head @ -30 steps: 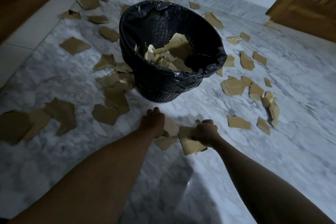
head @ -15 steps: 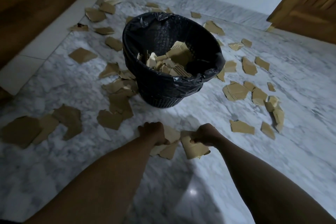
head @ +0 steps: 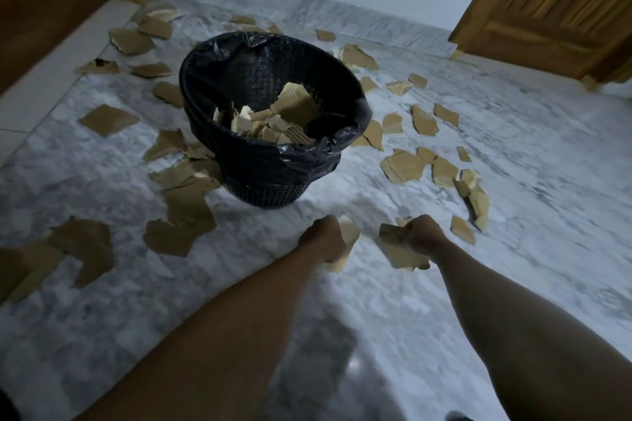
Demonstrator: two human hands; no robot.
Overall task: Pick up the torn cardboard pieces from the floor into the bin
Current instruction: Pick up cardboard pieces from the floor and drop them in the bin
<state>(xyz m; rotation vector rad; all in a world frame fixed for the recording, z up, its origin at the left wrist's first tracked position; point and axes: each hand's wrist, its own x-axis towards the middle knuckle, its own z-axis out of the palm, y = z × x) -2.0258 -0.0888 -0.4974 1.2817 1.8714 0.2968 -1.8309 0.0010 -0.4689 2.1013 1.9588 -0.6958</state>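
Left hand [head: 321, 238]: clenched round a torn cardboard piece [head: 348, 232]. Right hand [head: 423, 235]: clenched round a larger piece [head: 398, 255]. Bin [head: 273, 174]: upright, part filled, lying ahead of both hands and somewhat to the left; left hand nearer. Loose pieces [head: 405, 166]: scattered on the floor [head: 513, 215] around the bin.

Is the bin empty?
No, torn cardboard pieces lie piled inside the bin.
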